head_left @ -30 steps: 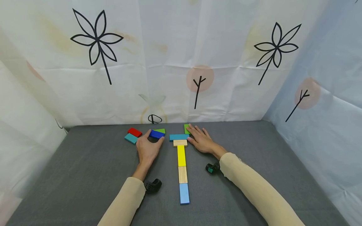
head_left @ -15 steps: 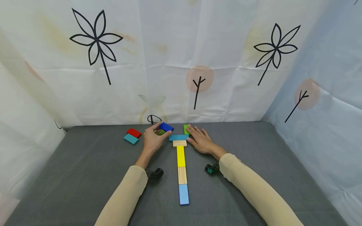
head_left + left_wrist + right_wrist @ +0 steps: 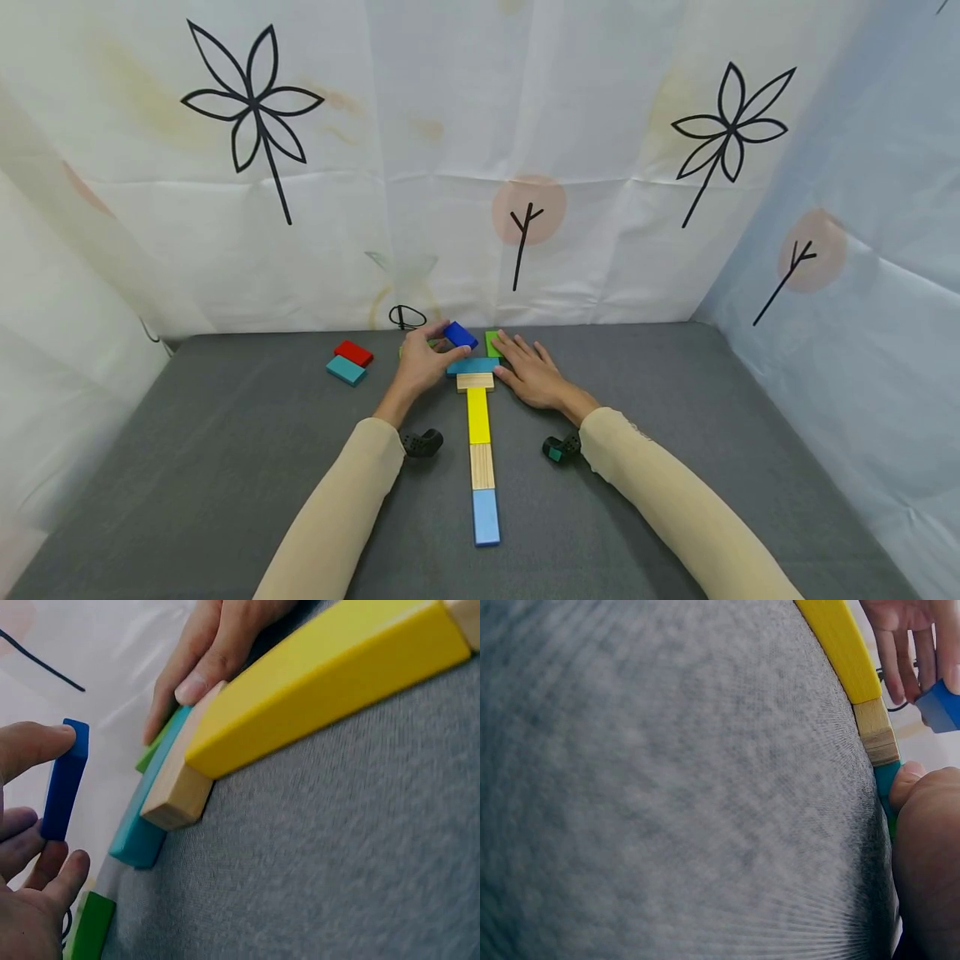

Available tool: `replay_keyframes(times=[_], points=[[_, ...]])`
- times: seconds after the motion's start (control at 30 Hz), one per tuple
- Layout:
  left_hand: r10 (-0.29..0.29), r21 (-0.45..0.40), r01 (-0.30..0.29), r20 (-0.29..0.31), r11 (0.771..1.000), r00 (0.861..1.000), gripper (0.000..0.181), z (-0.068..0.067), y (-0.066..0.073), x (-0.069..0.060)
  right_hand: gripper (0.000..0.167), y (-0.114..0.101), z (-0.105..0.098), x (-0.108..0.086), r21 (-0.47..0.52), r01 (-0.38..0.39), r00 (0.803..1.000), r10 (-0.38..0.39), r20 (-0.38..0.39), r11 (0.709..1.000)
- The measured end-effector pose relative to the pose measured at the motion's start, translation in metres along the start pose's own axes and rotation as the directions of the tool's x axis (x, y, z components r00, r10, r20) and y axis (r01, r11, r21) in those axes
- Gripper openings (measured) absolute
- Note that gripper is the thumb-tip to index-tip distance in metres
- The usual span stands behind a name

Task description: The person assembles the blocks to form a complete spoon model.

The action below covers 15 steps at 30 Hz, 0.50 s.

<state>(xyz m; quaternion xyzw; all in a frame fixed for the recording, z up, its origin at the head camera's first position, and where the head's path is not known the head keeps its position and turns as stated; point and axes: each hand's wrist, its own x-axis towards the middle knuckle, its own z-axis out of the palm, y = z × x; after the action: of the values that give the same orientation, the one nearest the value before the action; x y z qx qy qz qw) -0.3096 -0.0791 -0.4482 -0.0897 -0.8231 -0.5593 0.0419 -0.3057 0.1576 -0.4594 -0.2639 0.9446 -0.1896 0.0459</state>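
My left hand pinches a dark blue block between thumb and fingertips; in the left wrist view that blue block is clear of the table. It hangs just behind a teal block. My right hand lies with straight fingers over a green block, its thumb at the teal block's right end. In front of the teal block, a row runs toward me: a plain wooden block, a yellow block, another wooden block and a light blue block.
Behind my left hand a second green block is mostly hidden in the head view. Off to the left, a red block and a turquoise block lie side by side. A white fabric wall rises at the grey table's back edge.
The left hand has lifted the dark blue block from beside the left green block and carried it right, behind the teal block. The right hand stays in place.
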Motion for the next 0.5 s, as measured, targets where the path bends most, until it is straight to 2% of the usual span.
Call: replay_keyframes(times=[0.2,0.5], points=[[0.014,0.047,-0.016,0.043,0.999,0.999,0.068,-0.003,-0.004,0.003,0.060,0.001,0.000,0.000,0.003,0.007,1.000,-0.007,-0.002,1.000],[-0.023,0.168,0.006,0.098,0.986,0.995,0.068,-0.012,-0.006,0.010,0.060,0.002,0.001,0.001,0.007,0.008,1.000,-0.008,-0.004,1.000]])
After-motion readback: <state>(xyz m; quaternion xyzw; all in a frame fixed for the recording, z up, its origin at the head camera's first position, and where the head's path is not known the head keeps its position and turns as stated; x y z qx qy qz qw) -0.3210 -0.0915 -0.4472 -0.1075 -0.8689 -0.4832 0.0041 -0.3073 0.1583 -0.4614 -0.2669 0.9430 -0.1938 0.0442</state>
